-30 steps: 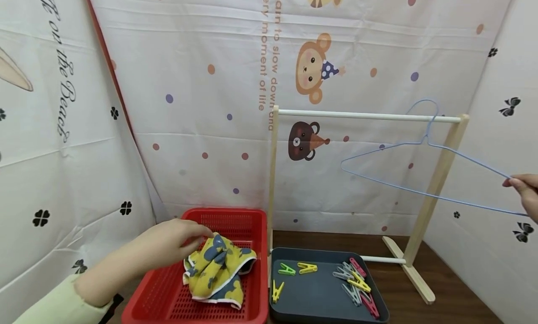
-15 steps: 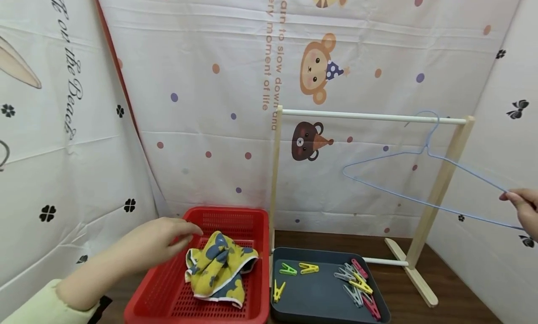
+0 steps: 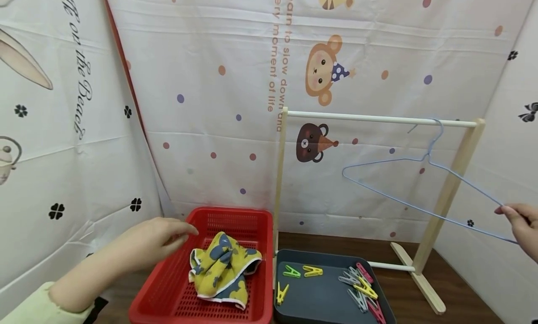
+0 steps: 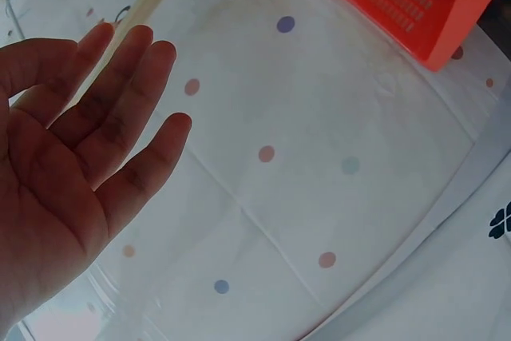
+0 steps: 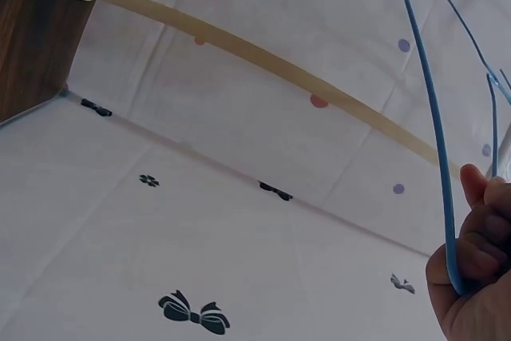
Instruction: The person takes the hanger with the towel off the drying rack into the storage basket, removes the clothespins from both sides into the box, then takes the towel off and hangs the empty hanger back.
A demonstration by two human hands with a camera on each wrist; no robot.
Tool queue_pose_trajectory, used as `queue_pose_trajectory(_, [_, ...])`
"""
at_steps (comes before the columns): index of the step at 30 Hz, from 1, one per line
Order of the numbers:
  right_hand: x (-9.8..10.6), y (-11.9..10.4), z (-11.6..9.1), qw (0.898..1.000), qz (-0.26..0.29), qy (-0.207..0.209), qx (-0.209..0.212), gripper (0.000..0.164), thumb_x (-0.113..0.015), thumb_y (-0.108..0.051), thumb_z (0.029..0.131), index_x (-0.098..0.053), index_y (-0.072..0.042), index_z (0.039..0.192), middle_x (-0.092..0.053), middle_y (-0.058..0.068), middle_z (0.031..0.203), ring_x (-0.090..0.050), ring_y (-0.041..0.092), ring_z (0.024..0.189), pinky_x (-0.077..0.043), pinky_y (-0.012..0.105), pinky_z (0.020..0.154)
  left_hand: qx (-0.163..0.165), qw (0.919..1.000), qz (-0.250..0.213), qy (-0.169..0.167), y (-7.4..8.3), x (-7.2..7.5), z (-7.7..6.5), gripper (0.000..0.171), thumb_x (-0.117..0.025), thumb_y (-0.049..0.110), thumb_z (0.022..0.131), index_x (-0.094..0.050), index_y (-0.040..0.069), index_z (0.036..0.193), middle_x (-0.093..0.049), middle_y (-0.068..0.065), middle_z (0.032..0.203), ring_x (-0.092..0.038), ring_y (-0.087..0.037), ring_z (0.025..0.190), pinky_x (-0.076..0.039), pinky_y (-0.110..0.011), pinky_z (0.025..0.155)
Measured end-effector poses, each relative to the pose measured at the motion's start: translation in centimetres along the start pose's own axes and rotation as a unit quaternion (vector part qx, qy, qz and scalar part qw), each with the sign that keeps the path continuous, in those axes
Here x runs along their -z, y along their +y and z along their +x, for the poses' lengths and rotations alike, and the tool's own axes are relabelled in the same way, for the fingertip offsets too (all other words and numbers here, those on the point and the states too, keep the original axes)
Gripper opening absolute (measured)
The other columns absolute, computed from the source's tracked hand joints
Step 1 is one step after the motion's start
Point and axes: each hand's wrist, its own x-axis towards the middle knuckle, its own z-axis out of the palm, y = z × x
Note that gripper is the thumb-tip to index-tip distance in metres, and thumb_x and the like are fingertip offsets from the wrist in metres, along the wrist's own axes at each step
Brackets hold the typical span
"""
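Observation:
My right hand [image 3: 523, 226] grips one end of a blue wire hanger [image 3: 391, 195]. In the head view the hanger's hook overlaps the rack's white top bar [image 3: 357, 117] near its right end. The right wrist view shows my fingers curled round the blue wire [image 5: 435, 117]. Nothing is in my left hand [image 3: 161, 240], which hovers by the left side of a red basket [image 3: 138, 305] with its fingers relaxed and apart from the cloth. A crumpled yellow cloth [image 3: 224, 272] with blue-grey patches and white edging lies in that basket.
A dark grey tray [image 3: 311, 300] beside the basket holds several clothespins, including a green clothespin [image 3: 291, 271] and a yellow clothespin [image 3: 313, 271]. The rack's right wooden post [image 3: 449, 193] stands on a wooden foot [image 3: 420, 279]. Printed fabric [image 3: 235, 44] hangs behind.
The hanger in my right hand has come down, its hook dropping from above the top bar to the bar's level. My left hand has drawn back leftward from the cloth.

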Motion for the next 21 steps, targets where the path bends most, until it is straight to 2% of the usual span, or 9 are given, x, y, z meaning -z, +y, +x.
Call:
queue_pose_trajectory(1, [-0.2,0.4,-0.2,1.0,0.008,0.009,0.0,0.04,-0.045,-0.013,0.105,-0.067,-0.026,0.075,-0.03,-0.026,0.056,-0.022,-0.006,0.044,-0.018,0.021,0.042,0.002,1.0,-0.003,-0.004,0.0,0.0,0.0,0.018,-0.065,0.015,0.091,-0.074,0.023,0.105,-0.073,0.007,0.1,-0.068,-0.011,0.088,-0.057,-0.035,0.075])
queue_pose_trajectory(2, [-0.2,0.8,-0.3,1.0,0.01,0.008,-0.002,0.038,-0.045,-0.012,0.105,-0.069,-0.015,0.076,-0.031,-0.023,0.056,-0.022,-0.005,0.044,-0.018,0.021,0.042,0.006,0.9999,-0.008,-0.009,0.0,-0.1,0.0,0.018,-0.065,0.015,0.091,-0.074,0.023,0.105,-0.073,0.007,0.1,-0.068,-0.01,0.087,-0.056,-0.034,0.074])
queue_pose_trajectory(3, [-0.4,2.1,-0.4,1.0,0.013,0.012,0.005,0.038,-0.046,-0.014,0.105,-0.068,-0.028,0.077,-0.03,-0.022,0.054,-0.022,-0.006,0.044,-0.018,0.02,0.041,0.009,0.9998,-0.012,-0.014,-0.1,-0.1,0.0,0.018,-0.066,0.015,0.091,-0.074,0.023,0.106,-0.073,0.007,0.099,-0.067,-0.009,0.085,-0.056,-0.033,0.072])
queue_pose_trajectory(8, [-0.9,8.4,-0.5,1.0,0.019,0.013,-0.001,0.034,-0.053,-0.01,0.102,-0.073,-0.03,0.085,-0.033,-0.016,0.051,-0.024,-0.003,0.042,-0.018,0.021,0.039,0.022,0.9992,-0.023,-0.026,-0.1,-0.2,0.1,0.018,-0.066,0.015,0.091,-0.074,0.022,0.106,-0.074,0.006,0.101,-0.066,-0.008,0.085,-0.056,-0.032,0.071])
queue_pose_trajectory(9, [-1.1,9.7,-0.5,0.999,0.025,0.02,0.0,0.037,-0.054,-0.011,0.101,-0.07,-0.041,0.086,-0.033,-0.019,0.051,-0.024,-0.005,0.042,-0.018,0.022,0.038,0.023,0.9991,-0.023,-0.026,-0.1,-0.2,0.2,0.018,-0.066,0.016,0.091,-0.074,0.021,0.107,-0.074,0.005,0.102,-0.067,-0.011,0.088,-0.057,-0.034,0.073])
queue_pose_trajectory(10, [-1.1,10.1,-0.5,0.999,0.033,0.024,-0.006,0.038,-0.055,-0.009,0.1,-0.072,-0.041,0.087,-0.033,-0.019,0.051,-0.024,-0.005,0.042,-0.017,0.024,0.038,0.024,0.9991,-0.025,-0.025,0.0,-0.3,0.3,0.019,-0.066,0.016,0.091,-0.074,0.021,0.107,-0.074,0.004,0.103,-0.069,-0.014,0.091,-0.058,-0.036,0.076])
queue_pose_trajectory(12, [-1.3,10.7,-0.5,0.999,0.034,0.035,-0.01,0.049,-0.057,-0.011,0.1,-0.057,-0.059,0.09,-0.034,-0.029,0.053,-0.028,-0.011,0.043,-0.02,0.027,0.037,0.03,0.9988,-0.028,-0.025,-0.1,-0.4,0.5,0.02,-0.067,0.017,0.091,-0.073,0.02,0.11,-0.073,0.002,0.105,-0.07,-0.02,0.097,-0.058,-0.042,0.08])
queue_pose_trajectory(17, [0.2,2.9,-0.5,0.998,0.041,-0.009,-0.043,0.054,-0.052,-0.007,0.101,-0.052,-0.059,0.088,-0.042,-0.043,0.065,-0.04,-0.02,0.054,-0.025,0.023,0.04,0.044,0.9984,-0.033,-0.008,-0.1,-0.9,1.3,0.029,-0.067,0.017,0.091,-0.068,0.015,0.12,-0.069,-0.007,0.117,-0.066,-0.03,0.111,-0.055,-0.051,0.09])
queue_pose_trajectory(21, [0.9,-1.9,-0.4,0.999,0.011,-0.01,-0.048,0.05,-0.051,-0.011,0.101,-0.05,-0.061,0.1,-0.042,-0.051,0.078,-0.035,-0.022,0.062,-0.027,0.01,0.05,0.043,0.9979,-0.036,0.033,-0.2,-1.1,2.1,0.039,-0.066,0.019,0.093,-0.061,0.01,0.131,-0.063,-0.014,0.13,-0.059,-0.037,0.122,-0.049,-0.055,0.098])
